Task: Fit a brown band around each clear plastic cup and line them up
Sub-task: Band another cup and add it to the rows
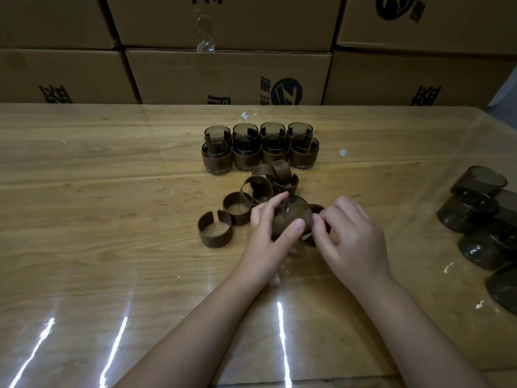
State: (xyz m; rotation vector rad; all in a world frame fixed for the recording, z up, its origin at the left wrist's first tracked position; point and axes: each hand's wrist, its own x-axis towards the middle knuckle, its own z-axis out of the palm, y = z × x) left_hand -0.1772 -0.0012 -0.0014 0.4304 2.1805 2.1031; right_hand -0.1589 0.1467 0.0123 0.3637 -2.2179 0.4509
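My left hand grips a clear cup lying on its side above the table. Around that cup sits a brown band, and my right hand pinches the band's right edge. Several loose brown bands lie in a pile just left of and behind my hands. Farther back, several banded cups stand upright in two neat rows.
Several bare smoky cups lie heaped at the table's right edge. The wooden table wears a glossy clear cover. Stacked cardboard boxes wall off the far side.
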